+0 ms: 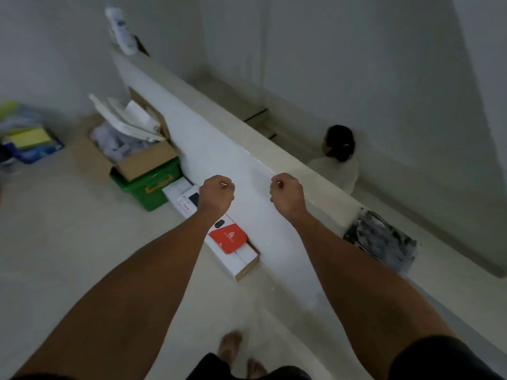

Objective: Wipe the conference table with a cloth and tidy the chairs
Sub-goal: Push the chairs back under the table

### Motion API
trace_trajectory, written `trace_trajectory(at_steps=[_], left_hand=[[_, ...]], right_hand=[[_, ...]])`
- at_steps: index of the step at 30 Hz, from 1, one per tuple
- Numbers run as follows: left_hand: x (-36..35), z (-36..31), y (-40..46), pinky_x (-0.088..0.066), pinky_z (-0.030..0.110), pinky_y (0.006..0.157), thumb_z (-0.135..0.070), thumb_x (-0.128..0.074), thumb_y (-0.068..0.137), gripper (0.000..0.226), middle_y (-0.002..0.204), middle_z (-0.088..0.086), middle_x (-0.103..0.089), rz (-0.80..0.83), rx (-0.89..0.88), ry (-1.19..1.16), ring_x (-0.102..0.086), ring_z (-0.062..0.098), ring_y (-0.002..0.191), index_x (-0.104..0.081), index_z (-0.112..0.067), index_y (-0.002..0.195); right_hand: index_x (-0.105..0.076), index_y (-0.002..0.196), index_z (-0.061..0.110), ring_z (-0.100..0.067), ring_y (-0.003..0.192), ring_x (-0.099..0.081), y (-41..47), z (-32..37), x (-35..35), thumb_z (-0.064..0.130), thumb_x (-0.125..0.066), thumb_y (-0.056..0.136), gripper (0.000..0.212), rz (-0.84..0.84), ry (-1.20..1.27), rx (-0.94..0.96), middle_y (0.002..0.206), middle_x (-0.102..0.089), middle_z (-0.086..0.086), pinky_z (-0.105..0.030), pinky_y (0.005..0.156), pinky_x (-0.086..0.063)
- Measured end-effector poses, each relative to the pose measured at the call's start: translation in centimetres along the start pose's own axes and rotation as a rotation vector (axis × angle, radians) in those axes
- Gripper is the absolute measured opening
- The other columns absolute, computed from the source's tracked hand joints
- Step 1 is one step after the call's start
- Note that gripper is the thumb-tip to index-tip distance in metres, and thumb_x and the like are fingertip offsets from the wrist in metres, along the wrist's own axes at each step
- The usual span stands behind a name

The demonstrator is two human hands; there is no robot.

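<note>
No conference table, cloth or chair shows in the head view. Both my arms stretch forward over a pale floor. My left hand (pixel 216 196) is curled into a fist and holds nothing that I can see. My right hand (pixel 286 194) is also a fist, level with the left one, a hand's width apart. Both fists hover in front of a low white wall (pixel 219 138) that runs diagonally from upper left to lower right.
Against the wall's near side stand a cardboard box (pixel 142 160) of papers, a green crate (pixel 148 187) and a long white box (pixel 241 259) with a red card on it. A dark bundle (pixel 381 239) lies beyond the wall, where a person (pixel 338 160) sits. A bottle (pixel 120 28) tops the wall's far end.
</note>
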State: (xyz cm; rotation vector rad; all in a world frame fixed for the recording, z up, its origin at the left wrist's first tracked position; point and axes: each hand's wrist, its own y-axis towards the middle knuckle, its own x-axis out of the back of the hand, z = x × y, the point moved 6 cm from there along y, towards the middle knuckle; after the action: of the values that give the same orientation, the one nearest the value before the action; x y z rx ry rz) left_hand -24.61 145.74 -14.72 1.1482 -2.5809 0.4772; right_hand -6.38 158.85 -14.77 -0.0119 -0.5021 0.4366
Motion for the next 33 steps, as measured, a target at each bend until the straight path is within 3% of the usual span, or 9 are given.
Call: trace_trajectory(at_steps=[3, 7, 9, 13, 17, 20, 23, 26, 33], left_hand=[[5.2, 2.4, -1.3, -0.055, 0.028, 0.064, -0.011, -0.066, 0.092, 0.011, 0.075, 0.008, -0.073, -0.112, 0.056, -0.018, -0.07, 0.022, 0.066, -0.072, -0.006, 0.1], [13.9, 7.0, -4.3, -0.061, 0.038, 0.081, -0.014, -0.065, 0.087, 0.013, 0.082, 0.009, -0.077, -0.291, 0.116, 0.006, -0.074, 0.029, 0.079, -0.072, -0.021, 0.077], [18.3, 9.1, -6.5, -0.061, 0.037, 0.078, -0.015, -0.066, 0.087, 0.016, 0.08, 0.007, -0.077, -0.398, 0.167, -0.032, -0.075, 0.03, 0.079, -0.071, -0.022, 0.073], [26.7, 13.1, -11.8, -0.056, 0.031, 0.067, -0.017, -0.067, 0.091, 0.008, 0.079, 0.008, -0.076, -0.583, 0.255, -0.143, -0.075, 0.028, 0.074, -0.074, -0.017, 0.093], [34.8, 16.9, -18.8, -0.061, 0.037, 0.076, -0.021, -0.063, 0.09, 0.016, 0.081, 0.004, -0.077, -0.745, 0.299, -0.113, -0.077, 0.024, 0.08, -0.074, -0.015, 0.1], [40.5, 19.6, -24.9, -0.061, 0.036, 0.077, -0.021, -0.06, 0.089, 0.017, 0.079, 0.002, -0.077, -0.862, 0.334, -0.104, -0.077, 0.022, 0.08, -0.073, -0.016, 0.098], [45.7, 22.6, -31.1, -0.061, 0.033, 0.078, -0.021, -0.057, 0.087, 0.02, 0.076, -0.001, -0.077, -0.967, 0.378, -0.103, -0.077, 0.019, 0.078, -0.074, -0.017, 0.098], [50.8, 25.9, -37.6, -0.058, 0.032, 0.075, -0.019, -0.056, 0.086, 0.027, 0.079, 0.001, -0.075, -1.062, 0.413, -0.125, -0.076, 0.019, 0.074, -0.074, -0.009, 0.105], [57.0, 30.1, -53.5, -0.053, 0.022, 0.066, -0.011, -0.056, 0.093, 0.018, 0.074, 0.003, -0.072, -1.326, 0.529, -0.089, -0.069, 0.01, 0.066, -0.074, -0.012, 0.098]], right_hand=[[-0.066, 0.098, 0.025, -0.031, 0.089, -0.073, -0.6, 1.9, -4.7, 0.017, -0.057, 0.094, 0.013, 0.127, -0.012, 0.054, 0.095, -0.074, -0.005, -0.052, 0.087, -0.062], [-0.065, 0.094, 0.03, -0.033, 0.086, -0.073, -3.7, 6.1, -12.3, 0.024, -0.053, 0.09, 0.015, 0.309, -0.045, 0.14, 0.094, -0.074, -0.005, -0.051, 0.084, -0.063], [-0.066, 0.096, 0.027, -0.032, 0.085, -0.073, -6.0, 8.4, -16.1, 0.019, -0.054, 0.094, 0.015, 0.393, -0.068, 0.199, 0.094, -0.075, -0.006, -0.05, 0.082, -0.063], [-0.062, 0.079, 0.036, -0.037, 0.086, -0.073, -10.5, 11.5, -25.2, 0.021, -0.055, 0.091, 0.02, 0.548, -0.082, 0.315, 0.092, -0.073, -0.005, -0.054, 0.079, -0.062], [-0.064, 0.082, 0.032, -0.035, 0.084, -0.072, -17.2, 14.4, -34.2, 0.023, -0.056, 0.091, 0.015, 0.721, -0.077, 0.407, 0.084, -0.07, 0.0, -0.054, 0.079, -0.062], [-0.064, 0.082, 0.033, -0.03, 0.079, -0.073, -24.3, 17.3, -39.4, 0.032, -0.051, 0.087, 0.014, 0.828, -0.085, 0.471, 0.081, -0.07, 0.003, -0.053, 0.076, -0.063], [-0.067, 0.089, 0.03, -0.028, 0.08, -0.074, -32.4, 20.1, -42.9, 0.027, -0.051, 0.09, 0.016, 0.928, -0.11, 0.538, 0.085, -0.074, -0.001, -0.05, 0.078, -0.063], [-0.065, 0.081, 0.027, -0.028, 0.078, -0.073, -40.5, 22.1, -46.6, 0.023, -0.051, 0.093, 0.019, 1.023, -0.128, 0.588, 0.082, -0.073, 0.0, -0.049, 0.075, -0.063], [-0.068, 0.086, 0.022, -0.027, 0.08, -0.073, -58.2, 23.2, -54.1, 0.029, -0.049, 0.092, 0.021, 1.267, -0.154, 0.707, 0.082, -0.072, 0.002, -0.05, 0.078, -0.063]])
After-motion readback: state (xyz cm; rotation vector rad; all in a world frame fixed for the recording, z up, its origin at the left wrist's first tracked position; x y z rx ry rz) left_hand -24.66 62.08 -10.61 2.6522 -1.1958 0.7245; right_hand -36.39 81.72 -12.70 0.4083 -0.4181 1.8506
